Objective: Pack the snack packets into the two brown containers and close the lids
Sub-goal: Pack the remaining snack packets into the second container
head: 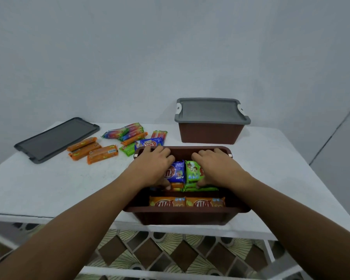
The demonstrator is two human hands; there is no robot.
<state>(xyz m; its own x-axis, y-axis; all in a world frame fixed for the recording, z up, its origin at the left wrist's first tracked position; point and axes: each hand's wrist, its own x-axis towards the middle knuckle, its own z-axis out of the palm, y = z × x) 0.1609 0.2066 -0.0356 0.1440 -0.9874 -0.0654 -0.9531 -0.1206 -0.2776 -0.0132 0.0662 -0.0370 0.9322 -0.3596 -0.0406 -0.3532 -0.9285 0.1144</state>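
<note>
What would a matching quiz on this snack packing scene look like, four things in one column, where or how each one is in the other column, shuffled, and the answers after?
Things
1. loose grey lid
2. far brown container
3. blue packet
4. green packet

Places or states
A. held by the right-hand grip inside the near brown container
B. closed, with a fitted grey lid on top
C. lying flat on the white table, far left
D. held by the left-hand grip inside the near brown container

Pairs: 1-C, 2-B, 3-D, 4-A
</note>
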